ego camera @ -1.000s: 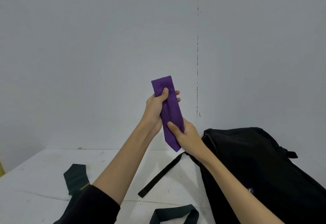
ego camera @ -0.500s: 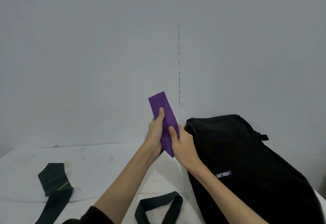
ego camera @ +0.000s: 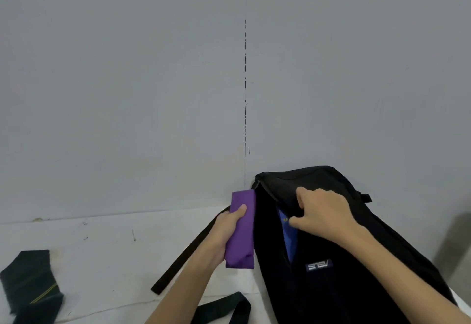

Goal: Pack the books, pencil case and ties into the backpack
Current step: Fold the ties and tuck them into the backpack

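Observation:
My left hand (ego camera: 226,232) grips a folded purple tie (ego camera: 242,232) just left of the black backpack (ego camera: 344,285), which stands against the wall. My right hand (ego camera: 321,211) pinches the upper flap of the backpack's opening and holds it apart. Inside the gap a blue item (ego camera: 289,237) shows. A dark green tie (ego camera: 28,285) with a thin yellow stripe lies on the white table at the far left. Its folded part (ego camera: 224,308) lies near the bottom centre.
A black backpack strap (ego camera: 183,257) runs diagonally across the white table (ego camera: 114,247) below my left arm. A grey wall (ego camera: 153,81) rises right behind the table and the backpack.
My right hand has let go of the purple tie and taken hold of the backpack's flap, opening it. My left hand has lowered the tie beside the opening.

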